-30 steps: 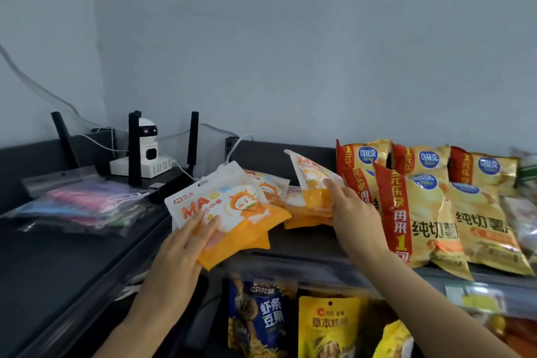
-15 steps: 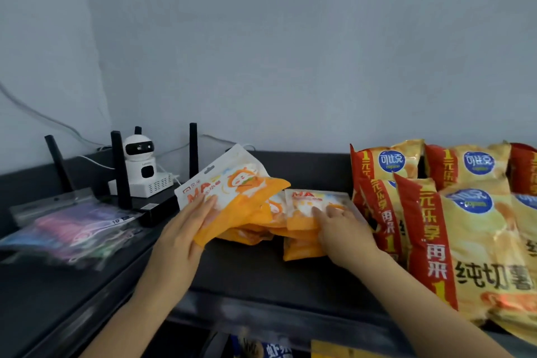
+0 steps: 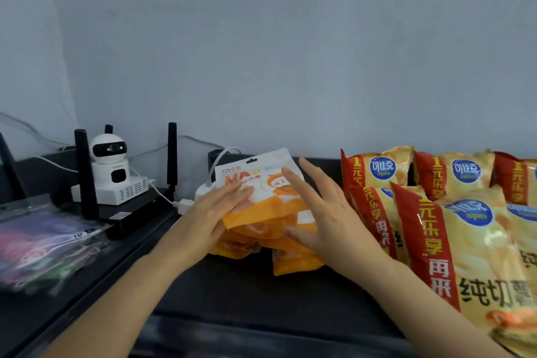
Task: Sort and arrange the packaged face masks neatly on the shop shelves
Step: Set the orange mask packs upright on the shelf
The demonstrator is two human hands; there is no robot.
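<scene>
Head view. Orange-and-white mask packets [image 3: 263,183] are piled at centre frame on the dark shelf [image 3: 261,299], between the router [image 3: 130,212] at left and the potato chip bags [image 3: 470,235] at right. The top packet lies face up with its hang-hole end toward the wall. Lower packets poke out crooked at the bottom, so the pile is probably being squared.

- Left hand [image 3: 209,212]: flat, fingers straight, pressing the top packet's left edge and grasping nothing.
- Right hand [image 3: 319,212]: fingers spread and straight against the pile's right side, thumb low, closed round nothing.
- Both forearms reach in from the bottom of the frame.

Clear bags of coloured masks [image 3: 43,244] lie at lower left, well apart.
</scene>
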